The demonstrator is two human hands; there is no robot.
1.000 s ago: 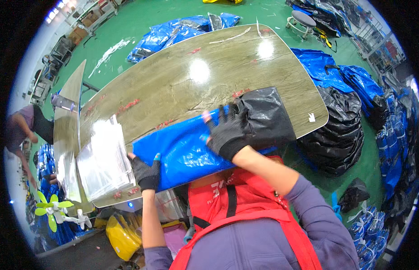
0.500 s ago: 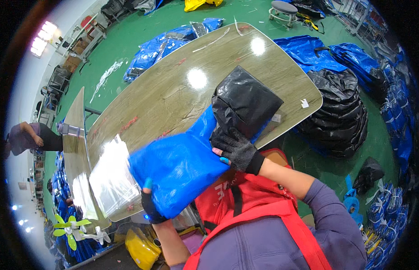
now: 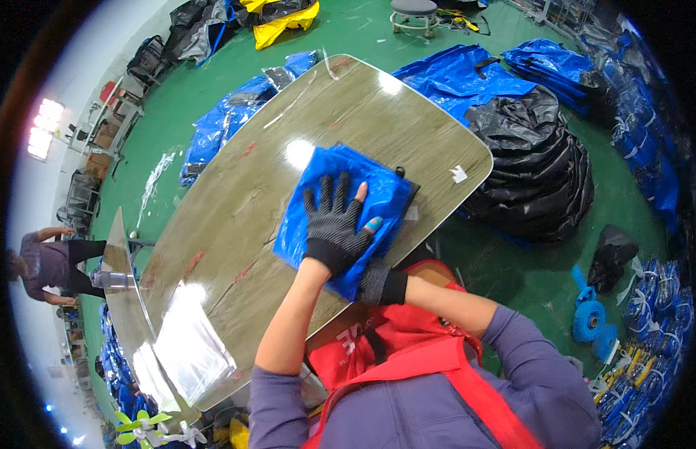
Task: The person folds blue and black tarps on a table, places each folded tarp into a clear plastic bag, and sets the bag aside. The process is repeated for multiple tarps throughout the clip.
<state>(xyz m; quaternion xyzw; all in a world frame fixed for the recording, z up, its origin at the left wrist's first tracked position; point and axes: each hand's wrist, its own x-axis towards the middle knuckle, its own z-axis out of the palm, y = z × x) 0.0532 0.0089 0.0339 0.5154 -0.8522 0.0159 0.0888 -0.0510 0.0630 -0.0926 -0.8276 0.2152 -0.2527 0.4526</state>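
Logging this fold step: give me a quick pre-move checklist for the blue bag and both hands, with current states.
1. Left hand flat on the blue bag, fingers spread: ok.
2. Right hand at the bag's near edge, by the table rim: ok; whether it grips: cannot tell.
3. Bag fully on the table: not ok, its near corner overhangs the edge.
4. Black layer under the bag, showing at the far right corner: aligned or not, cannot tell.
5. Clear plastic sheets lie apart from the bag: ok.

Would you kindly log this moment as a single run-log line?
left hand: flat on folded blue bag | right hand: at bag's near edge, grip unclear | bag: on table | clear plastic sheets: table's left end
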